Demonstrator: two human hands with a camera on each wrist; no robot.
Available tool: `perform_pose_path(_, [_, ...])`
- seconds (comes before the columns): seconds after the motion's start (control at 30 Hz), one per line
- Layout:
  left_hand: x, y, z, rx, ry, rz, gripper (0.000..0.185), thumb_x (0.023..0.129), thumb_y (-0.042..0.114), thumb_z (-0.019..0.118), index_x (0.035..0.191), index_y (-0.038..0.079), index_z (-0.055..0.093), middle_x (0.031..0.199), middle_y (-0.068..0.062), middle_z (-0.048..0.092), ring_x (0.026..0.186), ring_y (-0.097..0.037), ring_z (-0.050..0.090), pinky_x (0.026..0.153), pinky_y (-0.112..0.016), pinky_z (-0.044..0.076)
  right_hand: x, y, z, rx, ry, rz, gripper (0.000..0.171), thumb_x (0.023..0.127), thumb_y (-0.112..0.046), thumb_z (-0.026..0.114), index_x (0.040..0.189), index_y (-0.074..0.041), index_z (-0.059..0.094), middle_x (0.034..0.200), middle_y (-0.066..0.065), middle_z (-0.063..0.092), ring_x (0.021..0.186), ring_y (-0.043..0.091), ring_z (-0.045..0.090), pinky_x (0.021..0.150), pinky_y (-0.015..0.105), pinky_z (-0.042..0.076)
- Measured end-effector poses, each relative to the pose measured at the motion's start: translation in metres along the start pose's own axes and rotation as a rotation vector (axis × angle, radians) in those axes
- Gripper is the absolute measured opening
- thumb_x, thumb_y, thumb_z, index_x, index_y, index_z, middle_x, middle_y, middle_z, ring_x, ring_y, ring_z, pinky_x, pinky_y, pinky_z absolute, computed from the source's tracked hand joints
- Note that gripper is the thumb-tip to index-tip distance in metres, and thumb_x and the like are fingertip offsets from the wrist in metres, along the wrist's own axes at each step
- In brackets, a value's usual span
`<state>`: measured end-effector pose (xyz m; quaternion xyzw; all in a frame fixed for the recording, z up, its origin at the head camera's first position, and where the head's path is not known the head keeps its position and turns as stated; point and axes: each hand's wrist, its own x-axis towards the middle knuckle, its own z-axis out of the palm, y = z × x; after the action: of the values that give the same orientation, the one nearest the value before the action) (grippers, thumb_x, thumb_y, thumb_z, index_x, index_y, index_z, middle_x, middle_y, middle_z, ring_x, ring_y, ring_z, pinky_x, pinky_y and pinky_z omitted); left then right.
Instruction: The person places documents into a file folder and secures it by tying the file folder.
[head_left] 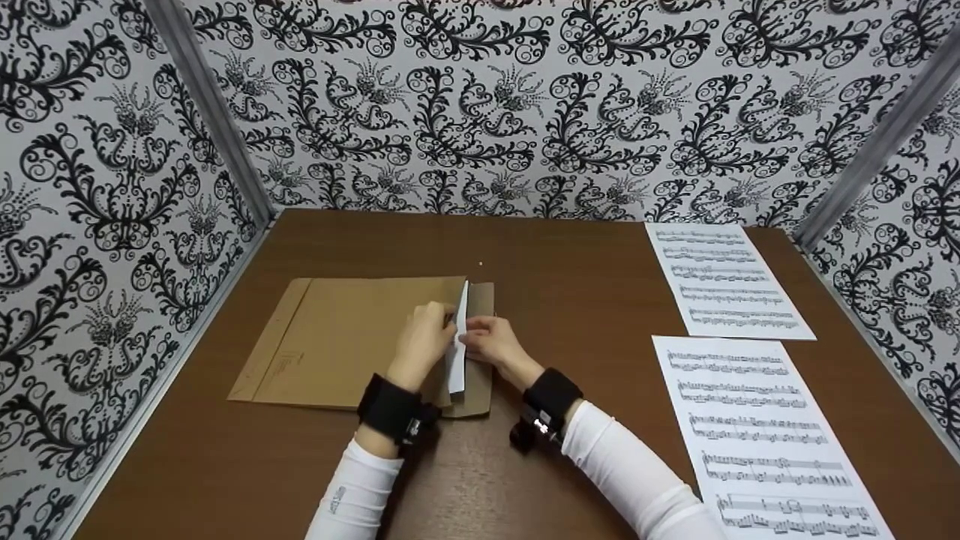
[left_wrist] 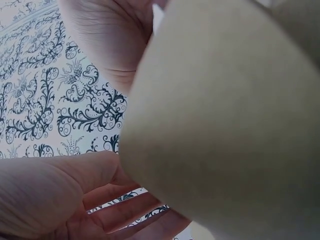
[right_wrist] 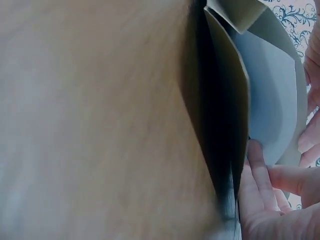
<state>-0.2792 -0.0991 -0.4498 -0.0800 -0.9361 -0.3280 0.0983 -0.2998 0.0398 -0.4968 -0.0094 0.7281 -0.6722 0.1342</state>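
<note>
Brown envelope (head_left: 352, 337) mouth hidden behind hands; white sheet (head_left: 457, 352) mostly inside.

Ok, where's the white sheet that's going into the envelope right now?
In the head view the white sheet stands on edge at the brown envelope's open right end, left of table centre, between the left hand and right hand.

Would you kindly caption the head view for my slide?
Both hands, left hand and right hand, work a white sheet at a brown envelope's mouth.
</note>
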Motion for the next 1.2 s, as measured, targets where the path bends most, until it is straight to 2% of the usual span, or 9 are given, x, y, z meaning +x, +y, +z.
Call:
perform_pose_path(0.13, [0.000,0.000,-0.001,-0.009,-0.003,-0.008,0.026,0.089,-0.002,0.064,0.112,-0.003,0.076,0.111,-0.022,0.077,0.101,-0.039,0.074,0.082,-0.051,0.059,0.001,0.001,0.003,0.006,0.020,-0.015,0.032,0.093,0.006,0.061,0.124,0.015,0.061,0.117,0.032,0.072,0.083,0.012,0.072,0.083,0.033,0.064])
perform_pose_path(0.5, [0.002,0.000,-0.004,-0.013,-0.042,-0.037,0.029,0.090,-0.002,0.063,0.116,-0.001,0.075,0.114,-0.023,0.076,0.097,-0.038,0.074,0.080,-0.049,0.060,-0.004,-0.004,0.010,-0.006,0.013,-0.022,0.033,0.094,0.005,0.061,0.125,0.014,0.061,0.118,0.031,0.071,0.080,0.008,0.068,0.084,0.033,0.063])
perform_pose_path(0.87, [0.000,-0.002,-0.004,-0.013,-0.026,-0.034,0.027,0.092,-0.001,0.065,0.117,-0.004,0.074,0.115,-0.024,0.075,0.102,-0.040,0.074,0.087,-0.050,0.060,-0.007,-0.002,0.018,-0.026,-0.010,-0.004,0.031,0.098,0.005,0.056,0.128,0.010,0.061,0.118,0.026,0.072,0.083,0.008,0.066,0.082,0.031,0.062])
perform_pose_path(0.97, [-0.001,-0.002,-0.005,-0.014,-0.024,-0.011,0.028,0.092,-0.003,0.062,0.117,-0.006,0.073,0.115,-0.025,0.075,0.100,-0.039,0.074,0.083,-0.049,0.061,-0.007,-0.001,0.020,-0.052,-0.017,-0.004,0.033,0.098,0.006,0.053,0.130,0.008,0.060,0.123,0.026,0.070,0.092,0.012,0.069,0.084,0.031,0.062])
perform_pose_path(1.1, [-0.002,-0.002,-0.006,-0.026,-0.029,0.010,0.029,0.092,-0.004,0.061,0.119,-0.008,0.071,0.117,-0.026,0.074,0.096,-0.037,0.075,0.078,-0.045,0.061,-0.007,0.000,0.023,-0.058,-0.013,-0.002,0.034,0.099,0.005,0.051,0.132,0.008,0.059,0.127,0.028,0.067,0.105,0.026,0.073,0.089,0.035,0.062])
perform_pose_path(1.2, [-0.002,-0.002,-0.006,-0.035,-0.036,0.008,0.029,0.094,-0.004,0.061,0.121,-0.008,0.070,0.119,-0.027,0.073,0.097,-0.037,0.075,0.077,-0.043,0.061,-0.007,0.001,0.024,-0.048,-0.013,0.002,0.037,0.099,0.007,0.047,0.134,0.009,0.057,0.128,0.029,0.067,0.106,0.028,0.072,0.091,0.037,0.062])
